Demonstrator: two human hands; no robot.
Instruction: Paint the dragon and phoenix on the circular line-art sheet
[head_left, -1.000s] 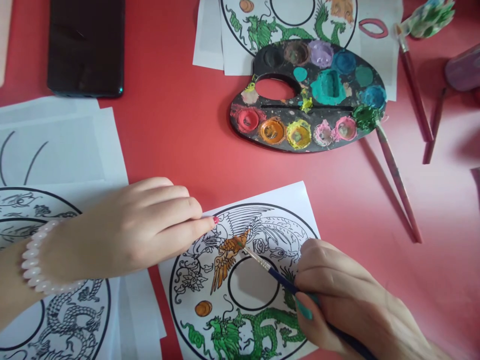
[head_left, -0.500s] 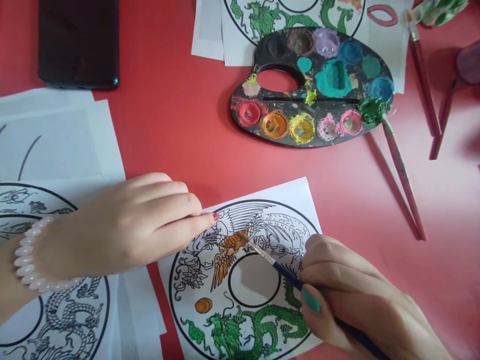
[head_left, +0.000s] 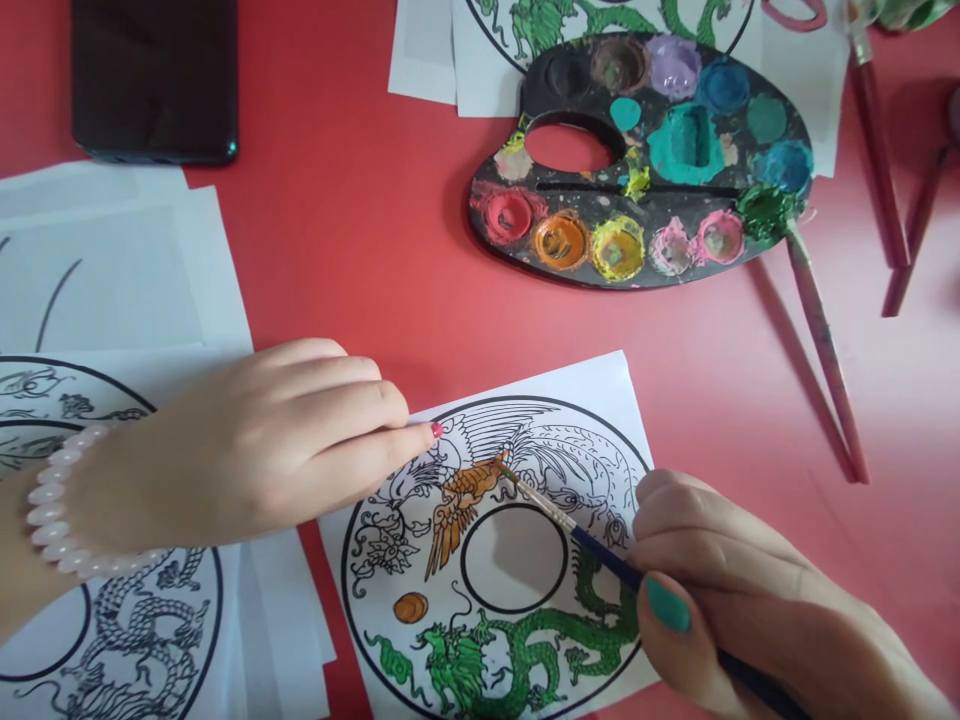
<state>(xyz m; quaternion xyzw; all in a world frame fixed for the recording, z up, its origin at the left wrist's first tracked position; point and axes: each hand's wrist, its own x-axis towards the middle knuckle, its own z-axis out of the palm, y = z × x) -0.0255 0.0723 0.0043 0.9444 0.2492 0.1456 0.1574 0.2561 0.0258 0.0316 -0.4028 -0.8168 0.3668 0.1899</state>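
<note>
My right hand (head_left: pixel 757 600) is closed round a dark blue paintbrush (head_left: pixel 600 552). The bristles touch the orange body of a bird on a sheet with a round line drawing (head_left: pixel 514 560). A green dragon fills the lower part of that ring, with a small orange disc to its upper left. My left hand (head_left: pixel 300 440), a bead bracelet (head_left: pixel 49 515) at its wrist, lies across the sheet's upper left edge. Its fingers are bent together, one red-nailed fingertip on the paper; whether anything is under them is hidden.
A paint palette (head_left: pixel 510 255) lies beyond the sheet, with a red brush (head_left: pixel 825 350) leaning on its right end. More brushes (head_left: pixel 877 165) lie at the upper right. A black phone (head_left: pixel 154 80) is at the upper left, above stacked papers (head_left: pixel 120 280).
The brush tip has moved slightly right along the bird's body, and my right hand has shifted right with it. My left hand stays at the sheet's edge. The view has shifted a little.
</note>
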